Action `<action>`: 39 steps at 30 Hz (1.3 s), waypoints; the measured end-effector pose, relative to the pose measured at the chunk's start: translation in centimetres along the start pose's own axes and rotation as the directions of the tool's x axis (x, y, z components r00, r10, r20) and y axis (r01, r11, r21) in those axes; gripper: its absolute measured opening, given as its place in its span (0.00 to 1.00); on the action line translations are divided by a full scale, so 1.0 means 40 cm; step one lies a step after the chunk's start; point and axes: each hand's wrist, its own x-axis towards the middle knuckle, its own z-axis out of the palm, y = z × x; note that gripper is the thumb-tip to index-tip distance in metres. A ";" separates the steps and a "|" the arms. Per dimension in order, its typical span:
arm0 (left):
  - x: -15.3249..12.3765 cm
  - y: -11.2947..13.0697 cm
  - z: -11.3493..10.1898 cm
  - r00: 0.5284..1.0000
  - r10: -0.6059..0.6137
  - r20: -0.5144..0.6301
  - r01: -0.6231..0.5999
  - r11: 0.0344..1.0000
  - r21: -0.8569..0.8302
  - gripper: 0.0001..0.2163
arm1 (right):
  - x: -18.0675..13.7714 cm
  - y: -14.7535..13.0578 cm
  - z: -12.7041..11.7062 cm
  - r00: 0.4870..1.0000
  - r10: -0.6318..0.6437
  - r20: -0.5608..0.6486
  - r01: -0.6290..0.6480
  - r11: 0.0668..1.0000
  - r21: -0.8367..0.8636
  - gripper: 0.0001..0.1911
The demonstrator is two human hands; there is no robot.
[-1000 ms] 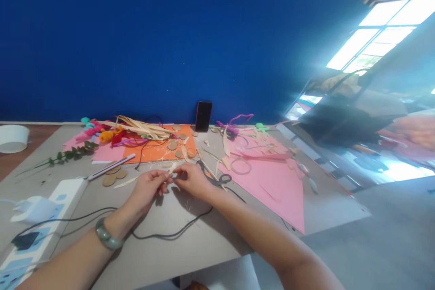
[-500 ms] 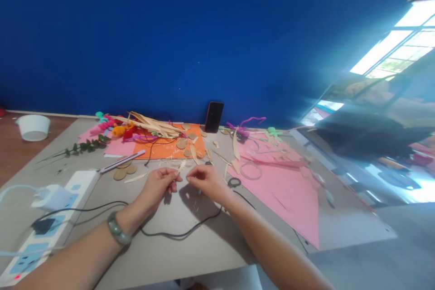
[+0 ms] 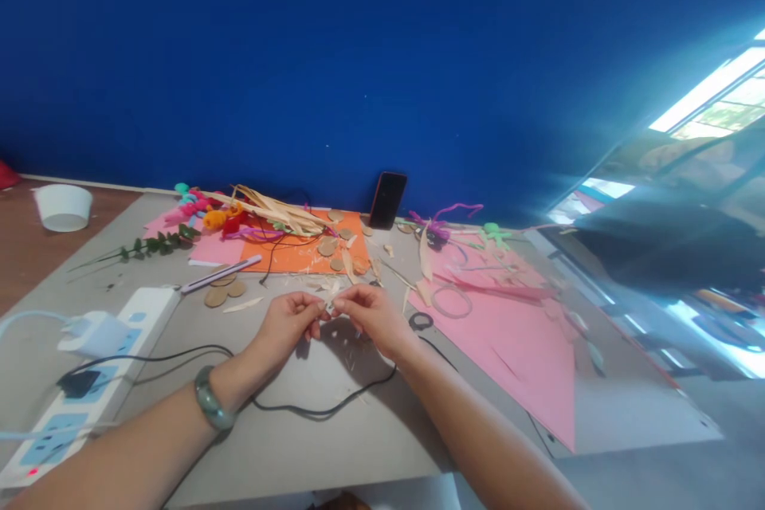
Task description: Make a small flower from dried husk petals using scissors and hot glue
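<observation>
A deep blue wall [image 3: 268, 56] fills most of the upper view, dimming towards its left side, and runs along the back of a grey table [image 3: 370, 446]. A brown surface [image 3: 24, 263] adjoins the table at left. At far right, bright daylight from a paned window [image 3: 720, 103] hazes the blurred space above a grey floor [image 3: 669, 482].

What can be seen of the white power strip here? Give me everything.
The power strip is a long white bar, plastic by its look, with light-blue socket panels. It lies slantwise on the grey tabletop at the left, its near end toward the picture's bottom-left corner, where a red light glows. A bulky white adapter and a black plug sit in it, and a black cord passes over it.
</observation>
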 end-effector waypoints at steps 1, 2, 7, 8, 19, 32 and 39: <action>-0.001 0.000 0.000 1.000 0.000 0.005 0.000 1.000 0.003 0.13 | 0.000 0.000 0.002 1.000 0.005 -0.004 -0.005 1.000 -0.012 0.08; -0.001 0.000 0.000 1.000 -0.002 0.007 0.002 1.000 0.006 0.13 | -0.001 0.001 0.004 1.000 0.010 -0.006 -0.010 1.000 -0.022 0.08; -0.002 -0.003 -0.001 1.000 -0.005 0.008 0.005 1.000 0.008 0.13 | -0.005 0.001 0.010 0.997 -0.006 -0.071 0.003 0.999 -0.049 0.09; -0.002 -0.004 -0.001 1.000 -0.003 0.008 0.003 1.000 0.009 0.13 | -0.005 0.002 0.010 0.996 -0.009 -0.083 0.005 0.999 -0.052 0.09; 0.003 -0.013 -0.003 0.999 -0.010 0.039 0.009 1.000 0.025 0.13 | 0.001 0.016 0.006 0.989 0.001 -0.146 -0.003 1.000 -0.016 0.11; -0.001 -0.011 -0.002 0.998 -0.012 0.058 0.011 1.000 0.023 0.13 | -0.001 0.015 0.008 0.992 0.011 -0.125 -0.009 1.000 0.018 0.12; -0.004 -0.007 0.001 0.999 -0.012 0.051 0.011 1.000 0.020 0.12 | 0.002 0.018 0.008 0.988 0.022 -0.154 -0.014 0.998 0.055 0.12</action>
